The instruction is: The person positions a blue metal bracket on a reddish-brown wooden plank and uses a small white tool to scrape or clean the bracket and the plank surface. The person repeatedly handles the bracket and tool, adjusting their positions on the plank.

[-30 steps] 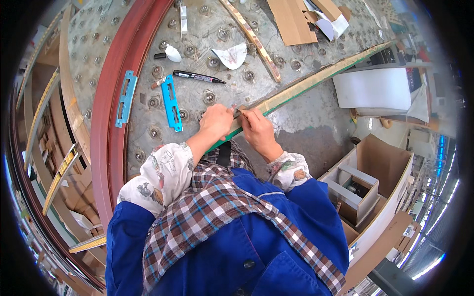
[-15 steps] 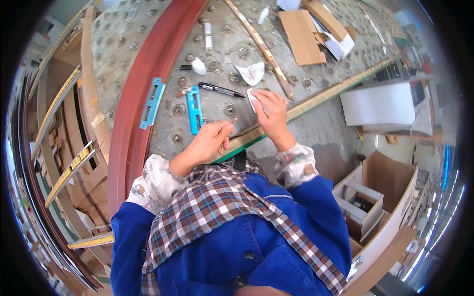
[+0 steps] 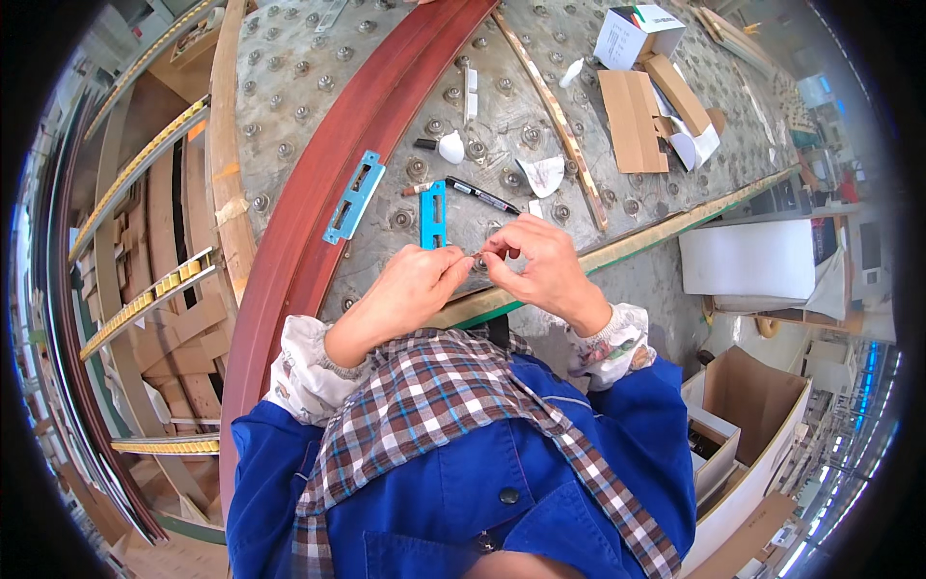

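My left hand (image 3: 410, 282) and my right hand (image 3: 542, 265) meet over the near edge of the table, fingertips pinched together. A small thin thing sits between them, mostly hidden by the fingers; its kind does not show. Just beyond my left hand lies a bright blue slotted plate (image 3: 433, 214), and beside it a short brown stub (image 3: 416, 190). A black marker pen (image 3: 484, 195) lies slantwise beyond the fingers. Close to my right hand is a small white piece (image 3: 535, 207). A second blue slotted plate (image 3: 354, 198) rests on the long red-brown profile (image 3: 289, 222).
Farther out on the studded metal table (image 3: 318, 106) lie a white rounded object (image 3: 450, 147), a white scrap (image 3: 543, 176), a wooden strip (image 3: 559, 121), flattened cardboard (image 3: 632, 116) and a white box (image 3: 637, 37). A rack (image 3: 145, 299) stands left, a large carton (image 3: 757, 396) right.
My right hand has let go of the white piece and come over to my left hand; their fingertips now meet. The view has shifted, so the table things appear farther right.
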Available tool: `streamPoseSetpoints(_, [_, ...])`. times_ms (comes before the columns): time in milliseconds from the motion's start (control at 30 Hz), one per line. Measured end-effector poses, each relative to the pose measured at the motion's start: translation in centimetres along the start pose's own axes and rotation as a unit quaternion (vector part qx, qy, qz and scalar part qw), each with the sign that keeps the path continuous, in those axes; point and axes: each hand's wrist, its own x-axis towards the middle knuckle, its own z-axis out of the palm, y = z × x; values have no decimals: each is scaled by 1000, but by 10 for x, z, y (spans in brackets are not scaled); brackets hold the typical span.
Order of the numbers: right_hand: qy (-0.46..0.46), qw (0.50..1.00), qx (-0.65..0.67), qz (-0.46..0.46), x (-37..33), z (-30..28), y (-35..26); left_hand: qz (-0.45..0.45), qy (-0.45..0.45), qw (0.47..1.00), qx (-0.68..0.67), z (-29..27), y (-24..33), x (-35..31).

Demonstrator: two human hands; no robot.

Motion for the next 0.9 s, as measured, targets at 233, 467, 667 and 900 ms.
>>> streamPoseSetpoints(233, [75, 996, -45, -36, 8, 15, -8, 5, 40, 991, 128, 1, 15, -10])
streamPoseSetpoints(467, [137, 985, -93, -53, 2, 30, -14, 64, 36, 961, 267, 13, 18, -24])
streamPoseSetpoints(667, [78, 995, 46, 31, -8, 27, -13, 159, 25, 956, 245, 0, 10, -24])
streamPoseSetpoints(900, [-120, 831, 527, 132, -16, 24, -20, -74, -204, 934, -283, -49, 3, -24])
